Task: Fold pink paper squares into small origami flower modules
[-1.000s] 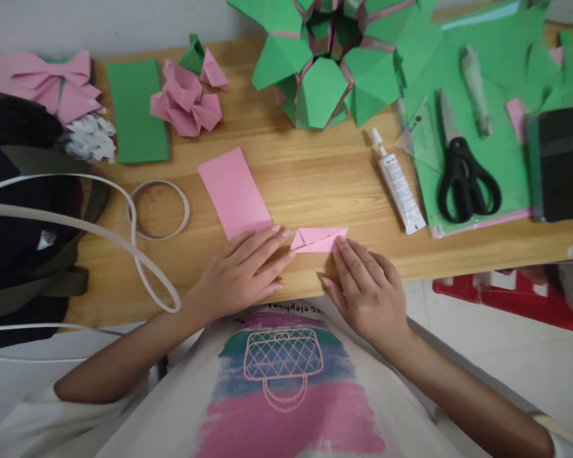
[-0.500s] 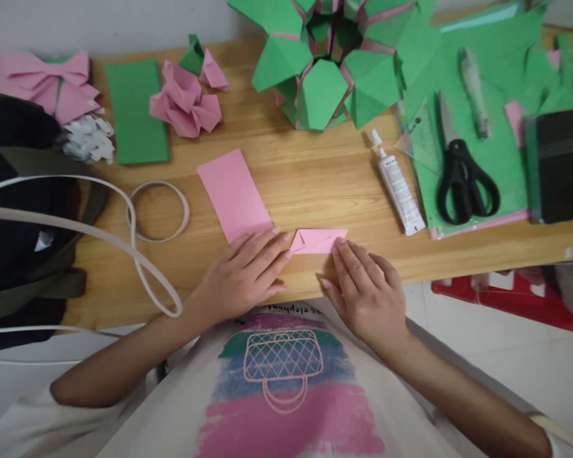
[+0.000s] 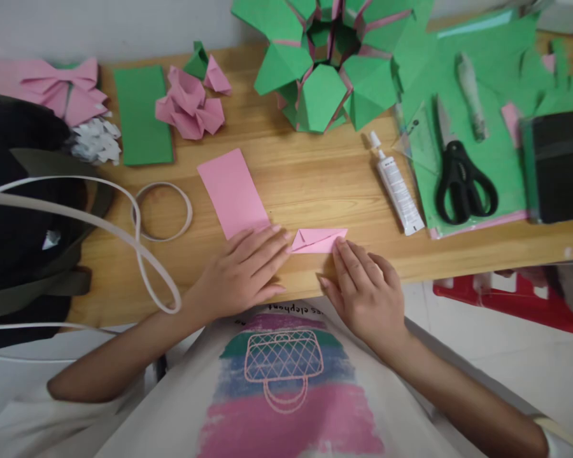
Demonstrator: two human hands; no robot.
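Currently, pink folded-paper strip (image 3: 319, 241) near wooden table (image 3: 307, 283) edge | bare wood (image 3: 325, 181) beyond | long axis left-right | my left hand (image 3: 246, 267), right hand (image 3: 368, 286) flat, gripping nothing

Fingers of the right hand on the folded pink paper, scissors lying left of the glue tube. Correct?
Not quite: the scissors lie to the right of the glue tube, as the head view shows. The fingers of the right hand are on the folded pink paper.
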